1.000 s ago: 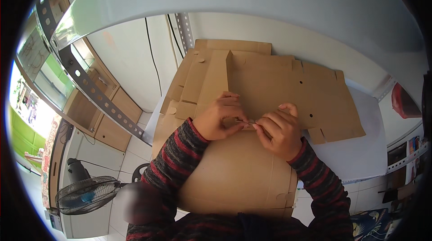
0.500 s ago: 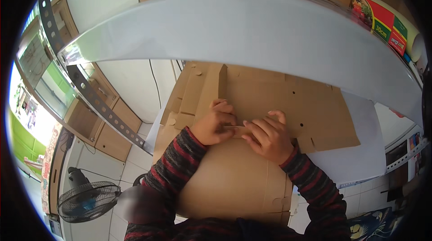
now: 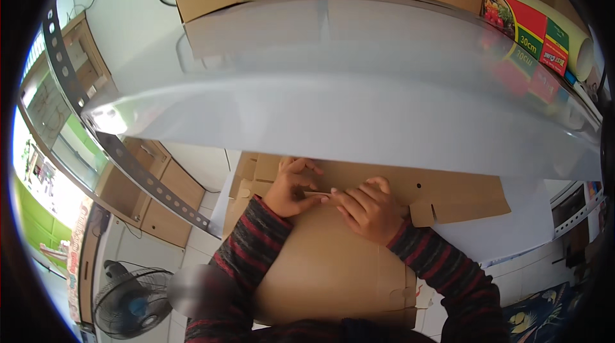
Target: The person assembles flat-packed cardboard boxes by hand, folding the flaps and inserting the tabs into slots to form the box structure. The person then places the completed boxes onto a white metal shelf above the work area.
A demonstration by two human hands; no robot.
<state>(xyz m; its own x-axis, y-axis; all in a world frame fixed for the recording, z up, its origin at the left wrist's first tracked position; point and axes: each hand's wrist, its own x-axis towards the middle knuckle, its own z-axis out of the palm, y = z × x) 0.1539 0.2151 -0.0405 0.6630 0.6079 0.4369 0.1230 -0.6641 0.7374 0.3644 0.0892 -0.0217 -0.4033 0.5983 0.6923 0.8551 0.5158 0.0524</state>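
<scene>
Matt brown cardboard sheet lies under a glossy white shelf; sleeves are striped knit cloth.

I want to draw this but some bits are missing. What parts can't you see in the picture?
Head view only:
- Far part of the flat cardboard sheet: hidden behind the white shelf.
- What the left hand and right hand pinch: too small to tell, fingers cover it.
- Near end of the curved cardboard: cut off by the lower edge and the striped sleeves.
- Patch beside the fan: blurred.
</scene>
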